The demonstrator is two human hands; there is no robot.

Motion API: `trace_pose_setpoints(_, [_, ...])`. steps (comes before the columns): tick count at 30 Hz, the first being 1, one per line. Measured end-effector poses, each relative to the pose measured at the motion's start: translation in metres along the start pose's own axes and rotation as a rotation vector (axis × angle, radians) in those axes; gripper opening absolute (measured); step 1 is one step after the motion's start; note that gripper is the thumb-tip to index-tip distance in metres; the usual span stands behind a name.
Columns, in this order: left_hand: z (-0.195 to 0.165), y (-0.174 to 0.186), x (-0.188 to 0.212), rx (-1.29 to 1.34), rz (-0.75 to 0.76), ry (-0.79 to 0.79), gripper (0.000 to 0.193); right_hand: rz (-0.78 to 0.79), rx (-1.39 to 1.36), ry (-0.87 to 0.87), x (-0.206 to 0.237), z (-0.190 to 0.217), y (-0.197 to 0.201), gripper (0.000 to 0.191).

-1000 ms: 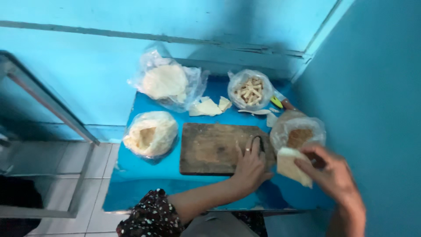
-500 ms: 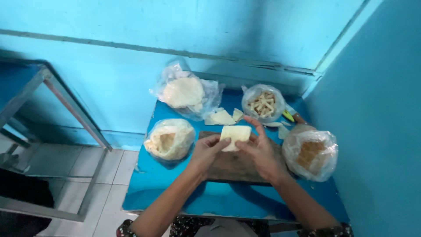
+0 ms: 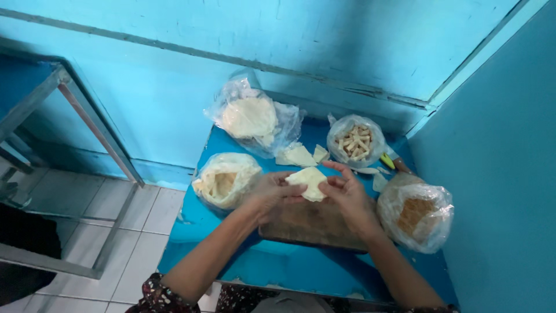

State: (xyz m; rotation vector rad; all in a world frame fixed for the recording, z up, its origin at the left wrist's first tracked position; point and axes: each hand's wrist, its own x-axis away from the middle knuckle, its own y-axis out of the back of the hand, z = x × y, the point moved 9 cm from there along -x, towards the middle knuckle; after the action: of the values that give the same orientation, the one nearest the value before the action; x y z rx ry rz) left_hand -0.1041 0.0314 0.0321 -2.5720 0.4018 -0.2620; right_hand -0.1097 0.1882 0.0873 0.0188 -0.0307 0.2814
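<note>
**One wrapper in our hands, finished sticks already bagged**

Going from the left of the frame: we see a plastic bag of pale sheets (image 3: 225,181) at centre left on the blue table (image 3: 301,272), its mouth open. Behind it, toward the upper middle, lies a second, larger bag of flat pale rounds (image 3: 250,117).

In the middle, our left hand (image 3: 267,194) and right hand (image 3: 346,197) meet over the wooden cutting board (image 3: 315,223). Both are pinched on one pale dough wrapper (image 3: 308,182), fingers curled around its edges, holding it just above the board. We cannot tell whether any filling sits inside it.

Just behind the hands, a few loose wrapper pieces (image 3: 301,155) lie on the table; we count about three, and a couple of scraps further right.

In the upper right of the table stands a bag of rolled sticks (image 3: 355,140), roughly a dozen, which we judge to be done pieces. At the far right is a bag of brownish crumbly stuff (image 3: 416,215).

Counted: four bags, one board, one wrapper in hand. Judging by the full sheet bags, much is left.
</note>
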Motion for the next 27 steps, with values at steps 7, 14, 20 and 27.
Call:
trace_pose_setpoints(7, [0.016,0.023,-0.004,-0.009,-0.178,-0.029,0.046,-0.076,0.895,0.727,0.040,0.054,-0.028,0.031])
trace_pose_setpoints(14, [0.017,0.004,0.004,-0.151,-0.021,-0.100,0.029,-0.135,0.588,0.429,0.013,0.019,-0.003,0.020])
trace_pose_setpoints(20, [0.016,0.007,0.000,-0.279,-0.134,-0.195,0.024,-0.127,0.613,0.460,0.019,0.020,-0.006,0.019])
trace_pose_setpoints(27, [0.013,0.011,-0.001,-0.224,-0.203,-0.297,0.022,-0.080,0.194,-0.091,-0.007,-0.046,0.024,0.021])
